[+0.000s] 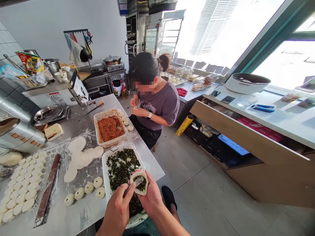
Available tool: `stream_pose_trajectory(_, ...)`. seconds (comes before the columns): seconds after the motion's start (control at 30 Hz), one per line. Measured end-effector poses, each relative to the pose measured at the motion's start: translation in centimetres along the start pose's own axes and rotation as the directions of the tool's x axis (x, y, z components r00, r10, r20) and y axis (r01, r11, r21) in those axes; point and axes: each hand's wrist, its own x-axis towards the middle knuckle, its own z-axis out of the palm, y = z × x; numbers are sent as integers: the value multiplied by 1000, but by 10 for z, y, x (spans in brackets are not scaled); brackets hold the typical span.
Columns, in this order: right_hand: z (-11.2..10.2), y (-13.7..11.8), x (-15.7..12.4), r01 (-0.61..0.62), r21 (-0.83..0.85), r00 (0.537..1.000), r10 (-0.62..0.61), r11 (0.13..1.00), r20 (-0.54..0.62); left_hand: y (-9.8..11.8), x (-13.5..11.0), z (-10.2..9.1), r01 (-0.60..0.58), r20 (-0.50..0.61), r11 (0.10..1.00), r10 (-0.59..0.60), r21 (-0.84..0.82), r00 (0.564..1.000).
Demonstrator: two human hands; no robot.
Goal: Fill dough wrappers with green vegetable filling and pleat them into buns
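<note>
My left hand [117, 208] is closed around the handle of a small metal filling spatula [138, 181]. Its blade presses into dark green chopped filling on a round dough wrapper [145, 190]. That wrapper lies cupped in my right hand [153, 196], fingers curled around its edge. Just below both hands is a white tub [105, 170] of the same green filling, partly covered by them. Left of the tub sit several pleated buns [89, 187] with small holes on top. Flat dough wrappers [87, 156] lie overlapping on the floured steel table [86, 218].
Another tub [98, 139] holds reddish-brown filling. Rows of dough pieces [26, 183] and a dark wooden strip [49, 186] occupy the table's left. A knife [93, 107] lies farther back. Across the table corner, a co-worker [159, 101] handles a small dough piece. An open drawer [246, 137] juts out at right.
</note>
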Motion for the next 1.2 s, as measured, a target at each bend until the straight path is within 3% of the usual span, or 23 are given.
stream_pose_trajectory(0.07,-7,-5,1,12,-45,998,-14,999,-55,-7,-1,-2,51,96,998,-48,-30,994)
stream_pose_trajectory(0.13,-17,-15,1,37,-103,993,-48,994,-112,-18,-3,-4,167,295,986,-162,7,942)
stream_pose_trajectory(0.2,-30,-26,-1,37,-128,991,-53,991,-124,-29,-5,-1,241,505,965,-260,105,823)
stream_pose_trajectory(0.27,-43,-34,-3,21,-133,992,-37,991,-117,-37,-5,9,244,639,955,-295,170,710)
stream_pose_trajectory(0.43,-65,-35,-8,-26,-135,991,7,990,-137,-34,-12,48,203,770,971,-226,127,597)
stream_pose_trajectory(0.57,-73,-29,-8,-27,-133,987,6,991,-159,-28,-22,56,239,814,968,-196,73,547)
stream_pose_trajectory(0.87,-67,-34,-10,14,-109,985,-32,994,-169,-40,-7,33,469,824,866,-133,-174,551)
stream_pose_trajectory(0.97,-62,-37,-9,52,-99,977,-71,994,-200,-42,5,15,522,802,820,-141,-233,580)
stream_pose_trajectory(1.07,-54,-30,-3,86,-97,972,-105,992,-212,-36,16,-9,551,737,780,-181,-296,652)
stream_pose_trajectory(1.13,-46,-19,2,85,-86,975,-100,993,-199,-27,21,-21,534,639,766,-216,-358,738)
stream_pose_trajectory(1.2,-34,-8,8,67,-68,981,-78,995,-179,-15,20,-23,443,476,812,-239,-380,847)
